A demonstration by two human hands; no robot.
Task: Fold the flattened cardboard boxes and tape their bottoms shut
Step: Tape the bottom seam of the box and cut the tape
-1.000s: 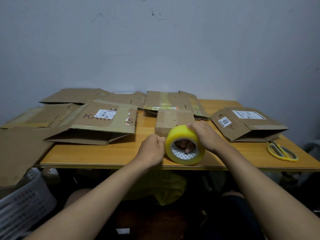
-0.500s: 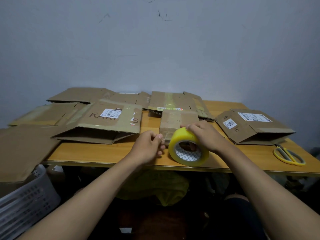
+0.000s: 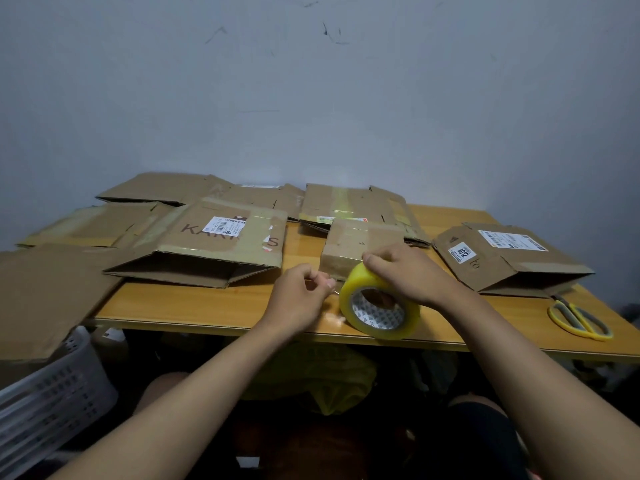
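Yellow tape roll (image 3: 379,301) is steadied on the table (image 3: 194,306) by the right hand (image 3: 408,271); its loose end is pinched by the left hand (image 3: 301,296), just before the small box (image 3: 360,251). Clear tape could be twisted or stuck to itself if pulled unevenly.

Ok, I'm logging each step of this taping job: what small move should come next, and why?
Probably the left hand pulls the tape end further off the roll while the right hand steadies it. The left fingers pinch something small beside the roll, likely the clear tape end, and only a short strip shows. The small folded box sits right behind the roll and the scissors lie untouched.
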